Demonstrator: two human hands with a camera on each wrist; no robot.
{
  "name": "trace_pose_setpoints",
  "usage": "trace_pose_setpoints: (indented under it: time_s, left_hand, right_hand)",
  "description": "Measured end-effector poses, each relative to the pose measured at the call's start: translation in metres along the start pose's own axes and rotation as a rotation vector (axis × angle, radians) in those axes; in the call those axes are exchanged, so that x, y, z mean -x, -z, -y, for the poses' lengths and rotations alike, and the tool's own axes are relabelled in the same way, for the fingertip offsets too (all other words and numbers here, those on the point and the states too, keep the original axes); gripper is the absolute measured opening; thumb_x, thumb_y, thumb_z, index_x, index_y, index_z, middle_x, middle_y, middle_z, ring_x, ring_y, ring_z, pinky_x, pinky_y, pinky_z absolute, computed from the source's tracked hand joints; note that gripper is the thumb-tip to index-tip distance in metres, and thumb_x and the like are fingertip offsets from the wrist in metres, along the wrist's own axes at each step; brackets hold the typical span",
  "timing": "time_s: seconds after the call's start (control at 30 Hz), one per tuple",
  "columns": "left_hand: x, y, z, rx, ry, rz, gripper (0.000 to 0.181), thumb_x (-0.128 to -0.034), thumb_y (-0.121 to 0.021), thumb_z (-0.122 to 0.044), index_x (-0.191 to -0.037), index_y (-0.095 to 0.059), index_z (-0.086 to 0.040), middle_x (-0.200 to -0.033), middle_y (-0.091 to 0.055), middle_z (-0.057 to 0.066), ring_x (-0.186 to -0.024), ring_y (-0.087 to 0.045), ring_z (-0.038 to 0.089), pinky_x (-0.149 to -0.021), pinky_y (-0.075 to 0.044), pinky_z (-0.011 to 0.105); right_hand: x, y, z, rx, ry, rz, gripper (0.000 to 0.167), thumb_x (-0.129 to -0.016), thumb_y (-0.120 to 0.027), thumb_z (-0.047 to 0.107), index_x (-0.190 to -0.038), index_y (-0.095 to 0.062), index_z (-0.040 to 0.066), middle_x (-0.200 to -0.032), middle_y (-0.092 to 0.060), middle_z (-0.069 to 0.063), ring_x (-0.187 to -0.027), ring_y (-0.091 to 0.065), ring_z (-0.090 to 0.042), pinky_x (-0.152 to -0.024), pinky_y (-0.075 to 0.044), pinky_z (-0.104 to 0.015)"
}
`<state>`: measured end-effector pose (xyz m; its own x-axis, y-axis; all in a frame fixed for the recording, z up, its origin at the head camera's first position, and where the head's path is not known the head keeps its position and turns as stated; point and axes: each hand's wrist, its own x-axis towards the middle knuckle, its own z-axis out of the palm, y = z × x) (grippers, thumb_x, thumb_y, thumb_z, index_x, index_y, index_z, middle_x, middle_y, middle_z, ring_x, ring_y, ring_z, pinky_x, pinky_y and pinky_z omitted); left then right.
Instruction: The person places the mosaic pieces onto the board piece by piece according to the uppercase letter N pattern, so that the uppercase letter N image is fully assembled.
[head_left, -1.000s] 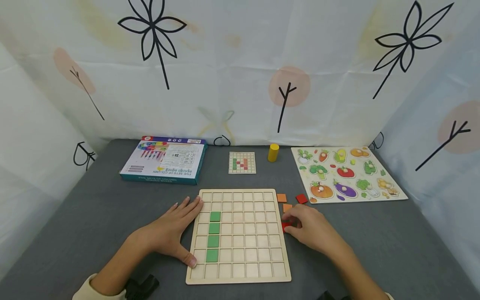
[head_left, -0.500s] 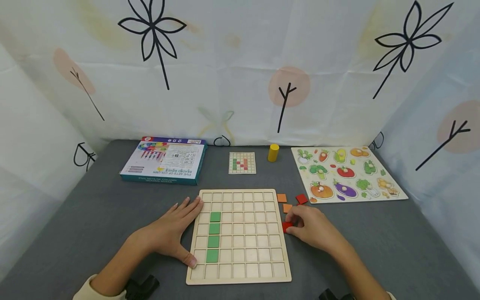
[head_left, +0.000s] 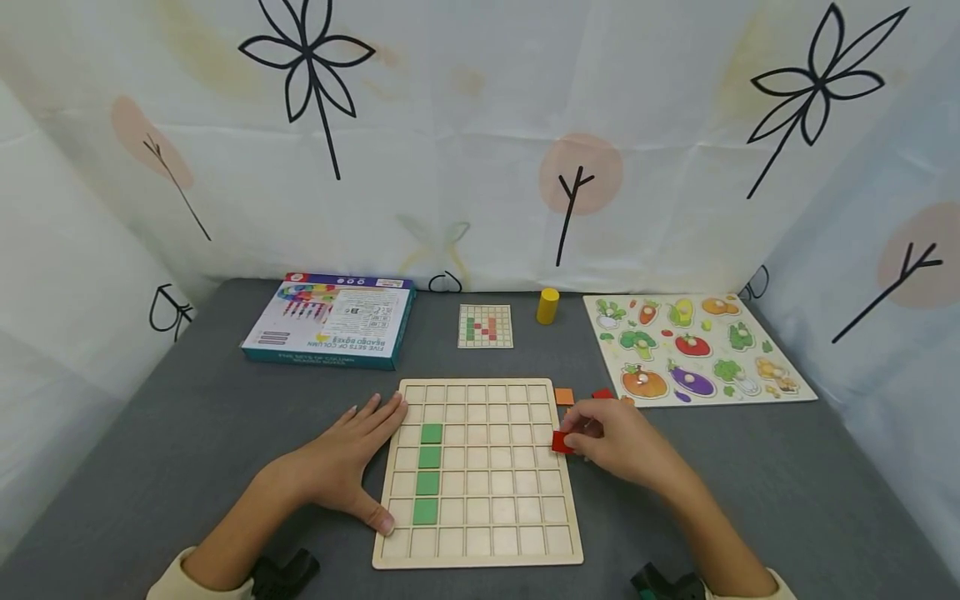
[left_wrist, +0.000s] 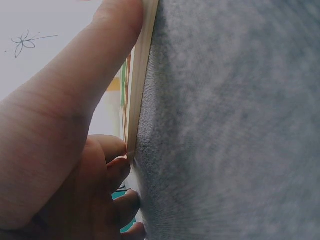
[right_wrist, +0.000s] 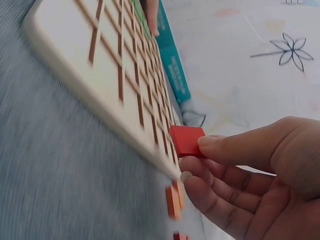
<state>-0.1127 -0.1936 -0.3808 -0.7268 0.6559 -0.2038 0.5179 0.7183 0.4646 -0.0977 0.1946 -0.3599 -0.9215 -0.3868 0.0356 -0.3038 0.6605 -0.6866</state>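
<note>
A wooden grid board (head_left: 480, 483) lies on the grey table, with several green square tiles (head_left: 428, 482) set in one column near its left side. My left hand (head_left: 337, 462) rests on the board's left edge, thumb and fingers spread. Between the thumb and fingers of my right hand (head_left: 618, 437) a red square tile (head_left: 561, 442) is pinched over the board's right edge; the right wrist view shows the red tile (right_wrist: 187, 141) raised off the table. Just beyond that hand lie an orange tile (head_left: 564, 397) and another red tile (head_left: 602, 393), partly hidden.
A small pattern card (head_left: 484, 326) with green and red squares lies behind the board, beside a yellow cylinder (head_left: 547, 307). A boxed set (head_left: 326, 321) sits at the back left. To the back right is a vegetable picture board (head_left: 697, 350).
My right hand has lifted the red tile from the table beside the board and brought it left and slightly away, over the board's edge. My left hand has stayed put.
</note>
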Motion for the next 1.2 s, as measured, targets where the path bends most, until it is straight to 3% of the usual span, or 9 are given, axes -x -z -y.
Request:
trace_pose_setpoints:
  time_s: [0.27,0.67,0.93,1.2]
  left_hand:
    - [0.000,-0.002,0.001,0.003,0.001,-0.002,0.141,-0.0601,-0.081,-0.076,-0.161,-0.014,-0.003,-0.166,-0.009,0.017,-0.150,-0.005,0.044,-0.114,-0.010,0.067]
    - [0.000,0.001,-0.002,0.009,0.016,0.008,0.141,-0.0604,-0.079,-0.078,-0.161,-0.015,-0.003,-0.166,-0.010,0.015,-0.150,-0.005,0.043,-0.115,-0.009,0.066]
    - [-0.001,-0.001,0.000,0.002,0.025,0.006,0.141,-0.0596,-0.078,-0.080,-0.161,-0.015,-0.004,-0.167,-0.009,0.014,-0.150,-0.004,0.042,-0.115,-0.009,0.065]
    - [-0.001,-0.001,0.000,-0.001,0.012,0.001,0.140,-0.0601,-0.080,-0.077,-0.160,-0.016,-0.003,-0.166,-0.010,0.016,-0.150,-0.005,0.043,-0.114,-0.010,0.066]
  right_hand:
    - [-0.023,-0.027,0.025,-0.063,0.072,0.056,0.012,-0.089,-0.072,0.000,-0.087,-0.071,0.012,-0.078,-0.065,0.008,-0.067,-0.058,-0.008,-0.060,-0.049,-0.027]
    - [-0.059,-0.078,0.054,-0.047,0.132,0.121,0.011,-0.088,-0.073,0.000,-0.086,-0.071,0.011,-0.072,-0.060,0.010,-0.067,-0.054,-0.009,-0.062,-0.047,-0.027]
    - [-0.061,-0.089,0.062,0.018,0.175,0.107,0.012,-0.087,-0.075,0.000,-0.083,-0.071,0.011,-0.073,-0.058,0.009,-0.068,-0.053,-0.008,-0.063,-0.047,-0.023]
    - [-0.056,-0.089,0.063,0.136,0.208,0.099,0.008,-0.086,-0.076,0.002,-0.093,-0.079,0.006,-0.079,-0.062,0.004,-0.069,-0.051,-0.006,-0.062,-0.044,-0.022]
